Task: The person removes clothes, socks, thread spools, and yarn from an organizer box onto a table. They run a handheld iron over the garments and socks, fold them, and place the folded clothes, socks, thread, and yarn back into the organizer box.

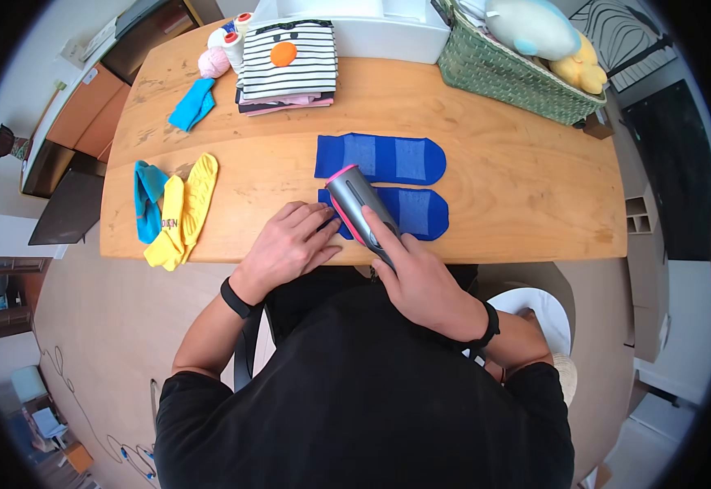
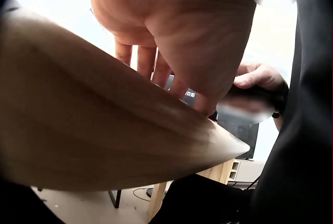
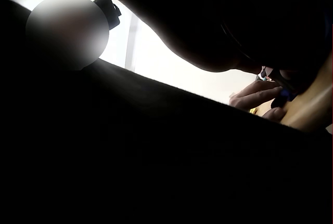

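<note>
In the head view two blue socks lie flat, one above the other: the far sock (image 1: 412,159) and the near sock (image 1: 424,213), both with paler bands. My right hand (image 1: 424,281) grips a grey handheld appliance with a pink rim (image 1: 362,200), its wide end over the left part of the near sock. My left hand (image 1: 282,244) rests at that sock's left end, fingertips down on it and the table edge. In the left wrist view, the left-hand fingers (image 2: 147,60) reach down to the tabletop, mostly extended. The right wrist view is mostly dark.
Yellow socks (image 1: 182,212) and a teal sock (image 1: 150,200) lie left on the wooden table (image 1: 526,187). Behind are a small blue cloth (image 1: 192,104), folded striped clothes (image 1: 290,69), thread spools (image 1: 231,42), a white box (image 1: 388,37) and a green basket (image 1: 510,81) holding plush toys.
</note>
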{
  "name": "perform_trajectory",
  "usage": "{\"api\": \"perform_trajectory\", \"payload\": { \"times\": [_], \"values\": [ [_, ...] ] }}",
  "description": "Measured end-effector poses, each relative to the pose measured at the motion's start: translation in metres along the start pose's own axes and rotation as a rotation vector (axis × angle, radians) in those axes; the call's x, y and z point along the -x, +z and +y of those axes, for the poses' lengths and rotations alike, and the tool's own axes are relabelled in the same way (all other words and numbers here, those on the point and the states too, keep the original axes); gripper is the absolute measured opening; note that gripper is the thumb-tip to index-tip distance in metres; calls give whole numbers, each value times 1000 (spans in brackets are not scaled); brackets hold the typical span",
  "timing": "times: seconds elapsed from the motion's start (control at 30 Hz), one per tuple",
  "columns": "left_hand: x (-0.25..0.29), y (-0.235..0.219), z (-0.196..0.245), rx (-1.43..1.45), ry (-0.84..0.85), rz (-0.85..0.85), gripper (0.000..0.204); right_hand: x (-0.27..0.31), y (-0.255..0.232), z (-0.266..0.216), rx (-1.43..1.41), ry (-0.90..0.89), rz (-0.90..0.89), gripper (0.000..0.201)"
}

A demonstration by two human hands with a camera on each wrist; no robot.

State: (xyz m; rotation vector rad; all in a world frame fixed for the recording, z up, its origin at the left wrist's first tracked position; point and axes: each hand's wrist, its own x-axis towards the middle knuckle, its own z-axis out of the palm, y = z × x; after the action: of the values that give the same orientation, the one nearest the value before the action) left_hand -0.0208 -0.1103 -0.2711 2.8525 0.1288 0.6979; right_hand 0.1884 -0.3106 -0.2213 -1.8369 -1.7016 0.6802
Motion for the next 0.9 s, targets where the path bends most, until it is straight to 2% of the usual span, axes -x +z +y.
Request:
{"api": "perform_trajectory", "payload": {
  "times": [0.2,0.3,0.63,0.7,0.73,0.9],
  "values": [
    [0,1,-3,8,-22,-17,39,1,4,-1,203,-3,7,86],
    [-2,2,-1,9,-34,8,39,5,-4,7,186,14,62,87],
    [-3,5,-5,19,-36,2,39,15,-12,3,235,23,52,85],
    [-2,5,-4,23,-55,-17,38,15,-20,3,275,164,-7,84],
    [-1,4,-4,20,-61,-16,38,16,-20,5,275,159,-11,84],
    [-3,3,-2,9,-50,2,36,27,-22,17,230,86,108,83]
  ]
}}
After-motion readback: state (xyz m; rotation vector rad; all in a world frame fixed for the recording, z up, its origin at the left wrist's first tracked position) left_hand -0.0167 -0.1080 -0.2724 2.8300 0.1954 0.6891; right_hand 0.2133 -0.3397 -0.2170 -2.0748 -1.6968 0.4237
